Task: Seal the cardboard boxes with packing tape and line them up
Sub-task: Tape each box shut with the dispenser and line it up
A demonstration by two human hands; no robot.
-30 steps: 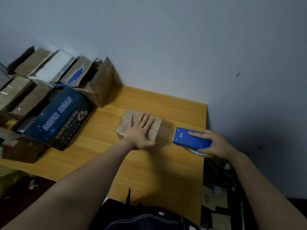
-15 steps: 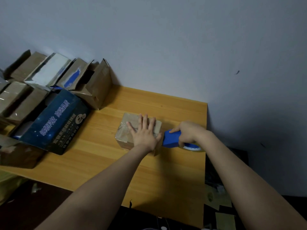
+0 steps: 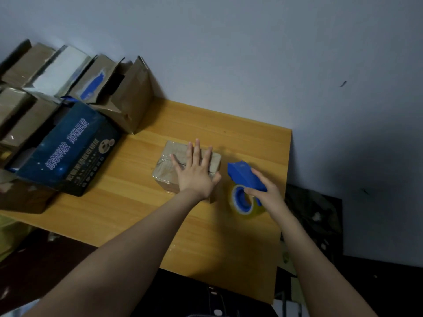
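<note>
in the middle of the frame, on the wooden worktop, the small cardboard box sits under our left grip, which lies wide, fingers straight and spread, palm pressing the top. half a second ago the blue tape dispenser was butted against the box's right edge; now it has come away to the right and stands apart from the box, with the yellowish tape roll tipped toward us. we judge that the strip across this top is laid and cut, though any tape running between dispenser and box is too faint to tell. our right grip is curled round the dispenser's blue body, holding it; whether the roll rests on the worktop we cannot tell. the box looks ready to be smoothed and moved into line. at the upper left of the frame, open brown boxes and a dark blue printed box are piled, seemingly not yet sealed.
</note>
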